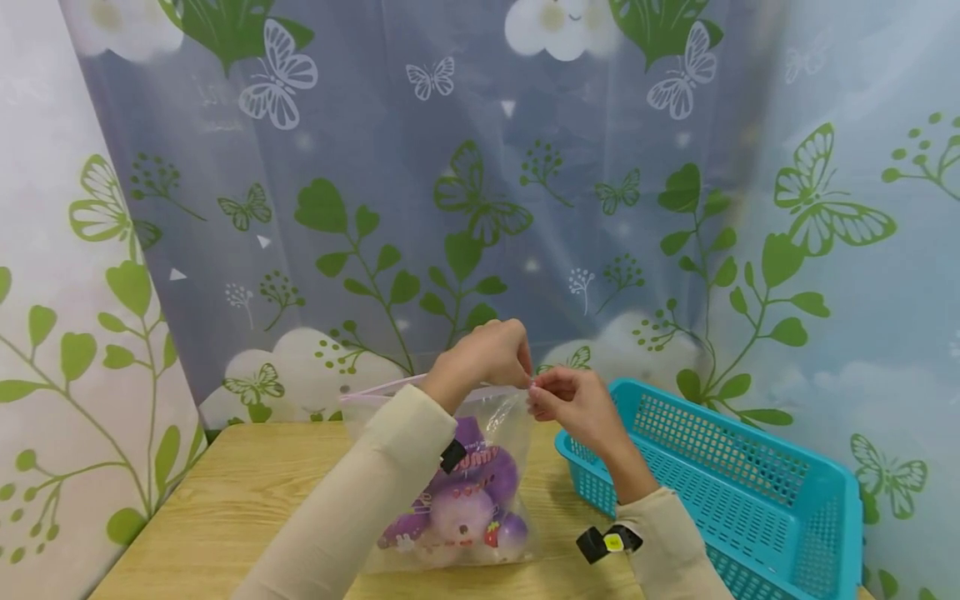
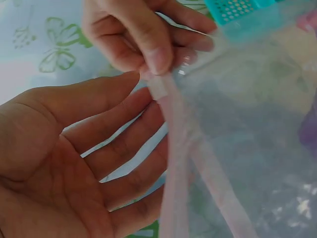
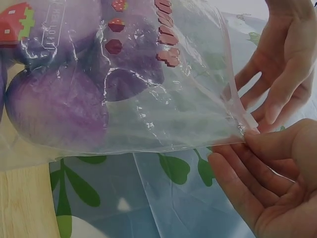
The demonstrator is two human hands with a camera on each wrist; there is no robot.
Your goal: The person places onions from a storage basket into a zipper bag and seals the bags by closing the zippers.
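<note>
A clear slider zip bag (image 1: 513,433) with a pink zip strip stands on the table, its mouth parted at the left. Purple rounded things (image 1: 463,510) fill its lower part; their kind is unclear through the printed plastic. My right hand (image 1: 577,404) pinches the bag's top right corner between thumb and fingers. Right beside that corner is my left hand (image 1: 487,354). In the left wrist view, its fairly straight fingers (image 2: 131,134) touch the zip edge by the small pale slider (image 2: 158,88), and the thumb lies just short of it.
A turquoise perforated basket (image 1: 847,500) stands on the right of the wooden table (image 1: 225,483). Behind the table hangs a curtain (image 1: 360,125) printed with leaves and butterflies. A small black device (image 1: 592,546) is on the right wrist.
</note>
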